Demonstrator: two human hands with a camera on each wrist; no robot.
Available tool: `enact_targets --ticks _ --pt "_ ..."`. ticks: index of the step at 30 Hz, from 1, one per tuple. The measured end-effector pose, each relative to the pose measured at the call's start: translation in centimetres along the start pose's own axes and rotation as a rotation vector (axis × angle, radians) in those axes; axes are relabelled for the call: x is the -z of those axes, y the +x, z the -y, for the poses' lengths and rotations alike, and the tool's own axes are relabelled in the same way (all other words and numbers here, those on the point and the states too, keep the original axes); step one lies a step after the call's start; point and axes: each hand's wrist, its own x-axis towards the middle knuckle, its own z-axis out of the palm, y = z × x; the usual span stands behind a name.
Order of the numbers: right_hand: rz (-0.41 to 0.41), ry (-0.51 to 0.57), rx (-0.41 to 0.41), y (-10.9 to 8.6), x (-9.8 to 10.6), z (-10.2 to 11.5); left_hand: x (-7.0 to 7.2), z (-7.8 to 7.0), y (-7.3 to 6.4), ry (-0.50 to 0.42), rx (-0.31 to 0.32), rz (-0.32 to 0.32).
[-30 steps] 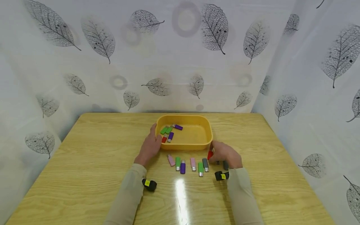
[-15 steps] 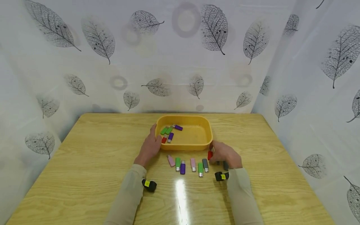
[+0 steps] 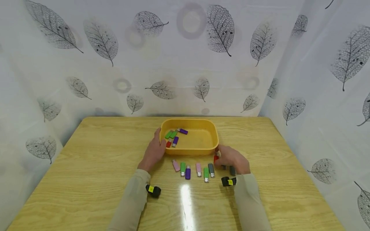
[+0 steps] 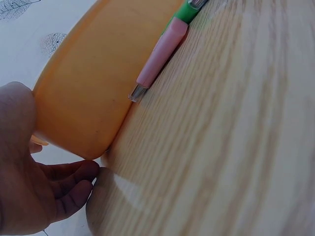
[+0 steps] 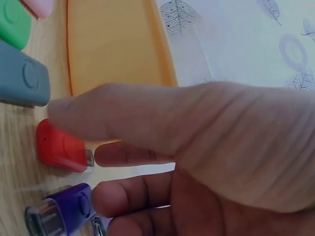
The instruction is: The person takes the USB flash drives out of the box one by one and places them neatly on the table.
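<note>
A yellow plastic tray [image 3: 192, 151] stands at the back of the table. My left hand [image 3: 154, 151] grips its left side, the thumb on the wall and the fingers curled near the bottom edge [image 4: 98, 152]. By the tray's front right corner is my right hand [image 3: 232, 158]. Its thumb stretches over a red USB stick [image 5: 61, 150], which lies on the table; the index fingertip is beside the metal plug. No pinch on the stick shows. A purple USB stick [image 5: 74, 206] lies below the right fingers, partly hidden in the head view.
Inside the tray's left half lie green [image 3: 173, 133], purple [image 3: 175, 141] and red [image 3: 169, 143] USB sticks. Several more are lined up before it, among them pink [image 3: 176, 166], green [image 3: 206, 175] and grey [image 3: 211, 170]. Leaf-patterned cloth [image 3: 185, 57] hangs behind the table.
My right hand has shifted very slightly beside the red USB stick. The left hand, tray and other sticks keep their places.
</note>
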Motion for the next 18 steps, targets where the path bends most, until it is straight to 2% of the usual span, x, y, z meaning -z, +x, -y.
enact_targets --ticks 4,8,18 --pt "-0.012 0.007 0.023 -0.22 0.19 0.25 0.11 -0.13 -0.04 0.001 0.005 0.002" --pt "-0.008 0.023 0.008 -0.46 0.41 0.46 0.24 -0.34 -0.11 0.000 0.010 0.008" --pt "-0.033 -0.028 0.037 -0.88 0.81 0.53 0.25 -0.38 -0.21 0.006 0.021 0.013"
